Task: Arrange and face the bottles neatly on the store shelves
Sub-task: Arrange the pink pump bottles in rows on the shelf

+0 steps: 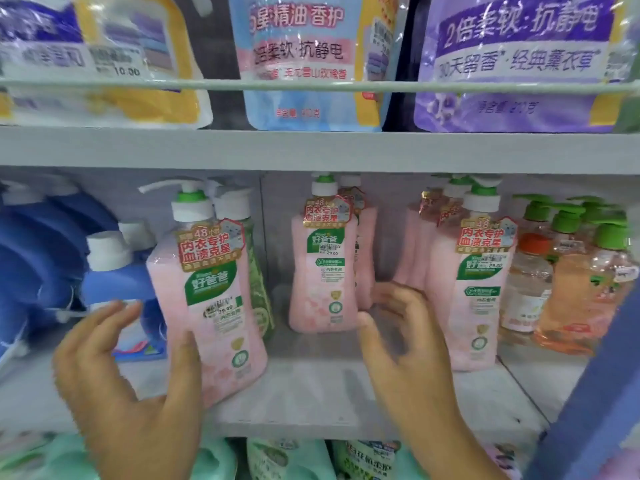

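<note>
Three pink pump bottles with green labels stand on the grey middle shelf [311,393]. The left pink bottle [214,306] leans at the shelf front; my left hand [121,386] holds its lower left side, thumb on the front and fingers spread behind. The middle pink bottle [323,271] stands further back with another pink one behind it. My right hand [401,344] hovers between the middle bottle and the right pink bottle [474,289], fingers loosely curled and holding nothing. A green bottle [258,289] stands behind the left pink one.
Blue detergent jugs [52,258] with white caps crowd the left of the shelf. Clear orange bottles [575,289] with green pumps fill the right. Refill pouches [308,60] sit on the shelf above behind a rail. More packs [287,459] lie on the shelf below.
</note>
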Available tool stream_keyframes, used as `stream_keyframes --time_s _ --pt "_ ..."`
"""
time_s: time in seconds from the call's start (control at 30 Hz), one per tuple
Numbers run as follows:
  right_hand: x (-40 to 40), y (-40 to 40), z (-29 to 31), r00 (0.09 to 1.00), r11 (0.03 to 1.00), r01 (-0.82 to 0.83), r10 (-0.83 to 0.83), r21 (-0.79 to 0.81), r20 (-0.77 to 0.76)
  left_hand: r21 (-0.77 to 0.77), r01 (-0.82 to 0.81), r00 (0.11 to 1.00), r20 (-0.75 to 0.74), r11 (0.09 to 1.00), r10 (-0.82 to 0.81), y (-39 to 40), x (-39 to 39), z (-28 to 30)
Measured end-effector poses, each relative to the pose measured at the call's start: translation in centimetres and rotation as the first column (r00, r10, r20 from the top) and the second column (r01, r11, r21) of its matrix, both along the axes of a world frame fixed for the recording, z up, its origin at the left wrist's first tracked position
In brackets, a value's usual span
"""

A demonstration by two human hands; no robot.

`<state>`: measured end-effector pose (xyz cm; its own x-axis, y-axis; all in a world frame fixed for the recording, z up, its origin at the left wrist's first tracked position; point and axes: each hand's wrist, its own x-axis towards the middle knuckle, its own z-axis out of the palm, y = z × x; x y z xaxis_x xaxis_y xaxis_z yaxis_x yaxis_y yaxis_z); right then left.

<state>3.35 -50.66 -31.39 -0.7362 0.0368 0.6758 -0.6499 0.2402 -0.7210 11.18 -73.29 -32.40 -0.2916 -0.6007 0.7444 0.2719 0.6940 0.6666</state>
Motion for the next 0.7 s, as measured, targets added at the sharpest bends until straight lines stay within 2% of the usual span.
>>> stream_keyframes --time_s 0.07,0.1,0.17,0.27,0.47,0.57,0.63,0.7 --pt "-3.8 -2.7 1.5 0.967 0.999 -0.029 0.021 0.025 0.254 0.201 0.112 0.989 0.077 0.973 -0.130 -0.7 0.0 0.8" --pt "-5.7 -3.8 1.9 0.948 0.999 -0.018 0.002 0.047 0.319 0.279 0.188 0.964 0.129 0.942 -0.230 -0.7 -0.1 1.0" --pt "-8.0 -5.4 2.5 0.924 0.999 -0.015 -0.001 0.038 0.383 0.317 0.273 0.898 0.255 0.908 -0.359 -1.0 -0.4 0.8" --pt "-9.0 -6.0 2.3 0.913 0.998 0.008 -0.030 0.055 0.408 0.347 0.335 0.827 0.336 0.876 -0.450 -2.0 -0.7 0.7" --pt "-9.3 -5.3 2.0 0.922 0.981 -0.061 -0.015 0.182 0.386 0.385 0.459 0.745 0.324 0.801 -0.583 -1.0 -1.8 0.8" --pt "-9.9 -4.6 1.1 0.893 0.965 -0.138 0.024 0.223 0.448 0.399 0.479 0.738 0.300 0.782 -0.605 -0.2 -2.5 0.3" --pt "-10.1 -3.7 0.8 0.898 0.991 -0.047 -0.013 0.125 0.440 0.412 0.482 0.735 0.289 0.773 -0.613 -0.3 -2.9 0.1" --pt "-10.4 -2.9 1.5 0.919 0.980 0.198 -0.180 -0.016 0.351 0.419 0.485 0.733 0.284 0.767 -0.618 -0.5 -3.1 -0.1"
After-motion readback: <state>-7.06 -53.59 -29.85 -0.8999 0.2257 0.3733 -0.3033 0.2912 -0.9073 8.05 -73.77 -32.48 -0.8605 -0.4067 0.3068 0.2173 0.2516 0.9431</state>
